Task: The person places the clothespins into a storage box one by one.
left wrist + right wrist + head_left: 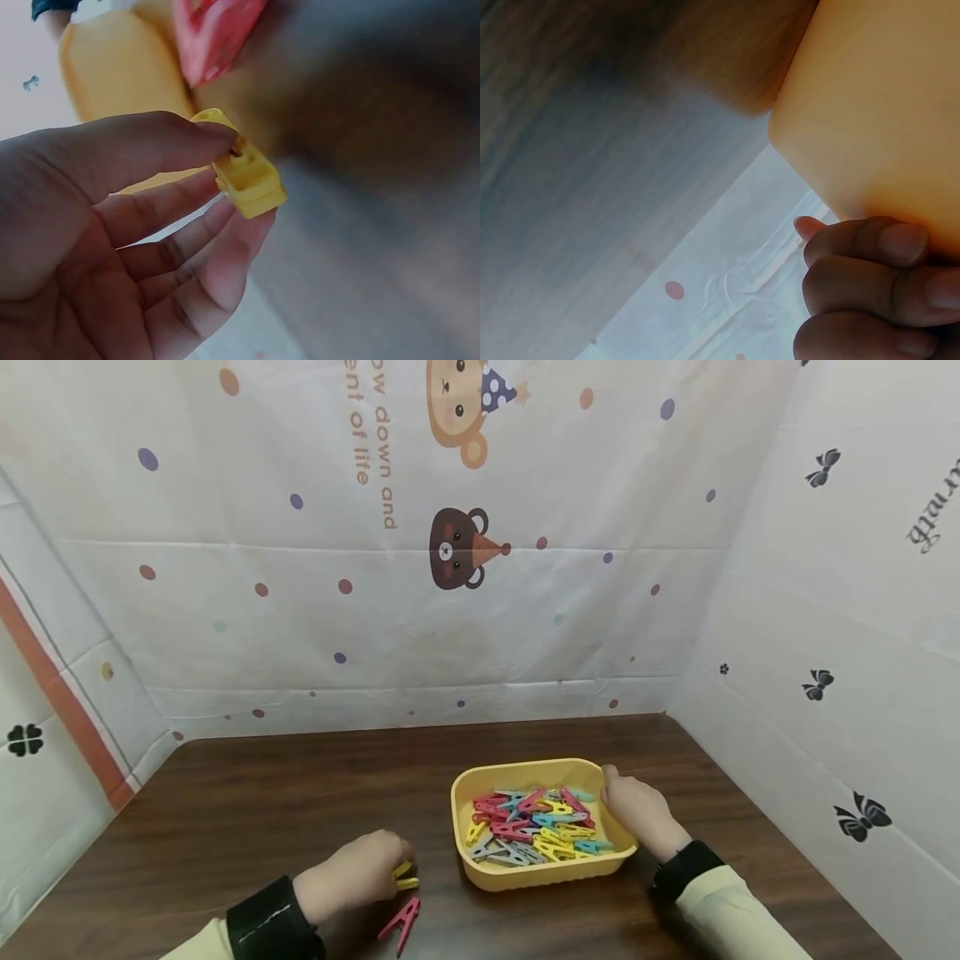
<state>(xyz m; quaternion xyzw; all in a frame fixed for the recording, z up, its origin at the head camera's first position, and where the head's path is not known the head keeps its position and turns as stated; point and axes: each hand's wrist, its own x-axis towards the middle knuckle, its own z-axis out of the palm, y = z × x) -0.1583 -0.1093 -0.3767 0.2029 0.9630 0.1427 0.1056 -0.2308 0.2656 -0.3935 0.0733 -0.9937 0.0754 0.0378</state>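
Observation:
Between thumb and fingers, my left hand (358,870) pinches a yellow clothespin (251,180), held left of the basket. A red clothespin (402,923) lies on the table just in front of that hand. My right hand (637,810) grips the right side of a yellow plastic basket (525,882); in the right wrist view its curled fingers (855,289) lie against the outer wall, while the thumb is hidden there. Inside the basket is a mixed pile of clothespins (532,822) in red, yellow, grey and blue-green.
The dark wooden table (315,793) extends around the basket. Behind it hangs a white printed sheet (390,635) with dots and bear faces, and more sheeting (795,635) closes off the right side.

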